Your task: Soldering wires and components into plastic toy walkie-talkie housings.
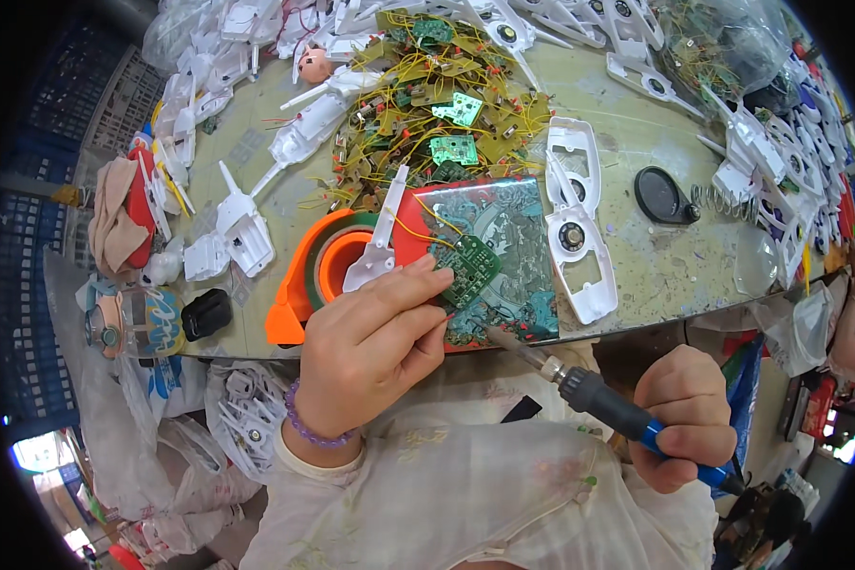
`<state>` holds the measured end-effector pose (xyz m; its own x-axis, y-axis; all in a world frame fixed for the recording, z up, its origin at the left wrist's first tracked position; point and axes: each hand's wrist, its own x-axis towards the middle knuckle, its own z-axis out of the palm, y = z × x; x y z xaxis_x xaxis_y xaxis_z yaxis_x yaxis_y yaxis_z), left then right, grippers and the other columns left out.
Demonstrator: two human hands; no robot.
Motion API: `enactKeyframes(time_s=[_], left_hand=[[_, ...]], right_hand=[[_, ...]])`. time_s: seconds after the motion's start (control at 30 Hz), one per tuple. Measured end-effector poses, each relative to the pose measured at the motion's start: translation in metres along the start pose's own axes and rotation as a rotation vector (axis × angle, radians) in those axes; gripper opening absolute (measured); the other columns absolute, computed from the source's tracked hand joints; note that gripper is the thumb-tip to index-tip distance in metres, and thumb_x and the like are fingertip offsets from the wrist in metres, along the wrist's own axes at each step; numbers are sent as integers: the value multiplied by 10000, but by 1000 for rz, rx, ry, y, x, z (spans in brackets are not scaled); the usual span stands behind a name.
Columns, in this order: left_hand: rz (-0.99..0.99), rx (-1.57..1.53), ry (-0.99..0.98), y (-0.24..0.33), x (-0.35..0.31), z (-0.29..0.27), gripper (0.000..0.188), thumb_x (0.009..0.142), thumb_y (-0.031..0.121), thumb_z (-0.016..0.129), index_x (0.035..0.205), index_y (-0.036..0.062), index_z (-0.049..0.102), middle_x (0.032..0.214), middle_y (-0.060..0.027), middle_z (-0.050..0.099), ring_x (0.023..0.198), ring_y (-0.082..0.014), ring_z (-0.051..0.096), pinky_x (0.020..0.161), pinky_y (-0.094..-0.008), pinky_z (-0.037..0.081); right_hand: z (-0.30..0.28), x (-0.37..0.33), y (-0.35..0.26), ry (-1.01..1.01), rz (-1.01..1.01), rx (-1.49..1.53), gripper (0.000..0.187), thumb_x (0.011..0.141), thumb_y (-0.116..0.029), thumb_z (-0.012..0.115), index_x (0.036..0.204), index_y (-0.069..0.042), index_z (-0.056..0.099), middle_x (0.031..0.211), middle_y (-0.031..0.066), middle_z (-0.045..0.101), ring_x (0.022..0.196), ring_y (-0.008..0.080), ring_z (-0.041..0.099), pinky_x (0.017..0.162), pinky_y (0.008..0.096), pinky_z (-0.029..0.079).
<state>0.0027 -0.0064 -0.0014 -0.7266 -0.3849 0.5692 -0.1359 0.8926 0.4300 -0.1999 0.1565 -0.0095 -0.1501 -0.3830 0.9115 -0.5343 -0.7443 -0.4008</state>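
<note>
Between the fingertips of my left hand [380, 332] is a green circuit board [473, 271], held just above a dark, marked work pad [508, 237]. Yellow wires run from the board's upper edge. The same hand touches or nearly touches a white plastic shell piece [380, 247]; which of the two I cannot tell. My right hand [684, 413] is wrapped round the blue handle of a soldering iron [608, 404]. Its tip points up and left, close to the pad's front edge and apart from the board. An orange tape dispenser [299, 285] stands left of the pad.
A heap of circuit boards with yellow wires [427, 104] lies behind the pad. White plastic shells [579, 247] with round speakers are on the right, near a black round part [663, 195] and a spring [722, 201]. A bottle [138, 318] and bags [161, 446] crowd the left.
</note>
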Motion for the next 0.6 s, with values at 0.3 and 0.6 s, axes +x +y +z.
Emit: enactKeyframes(time_s=[0.3, 0.6], left_hand=[[-21, 33, -61, 5, 2, -5, 143, 680, -25, 710, 783, 10, 617, 1007, -98, 672, 958, -262, 677, 664, -312, 552], [-38, 15, -76, 6, 3, -6, 140, 682, -27, 705, 783, 4, 613, 1021, -110, 668, 976, -271, 672, 679, -318, 558]], right_hand=[[5, 2, 3, -50, -53, -22, 303, 942, -377, 497, 853, -87, 488, 588, -3, 475, 413, 106, 417, 368, 254, 297], [1, 1, 3, -119, -58, -6, 322, 904, -379, 614, 917, -73, 515, 609, 18, 552, 448, 128, 466, 361, 247, 338]])
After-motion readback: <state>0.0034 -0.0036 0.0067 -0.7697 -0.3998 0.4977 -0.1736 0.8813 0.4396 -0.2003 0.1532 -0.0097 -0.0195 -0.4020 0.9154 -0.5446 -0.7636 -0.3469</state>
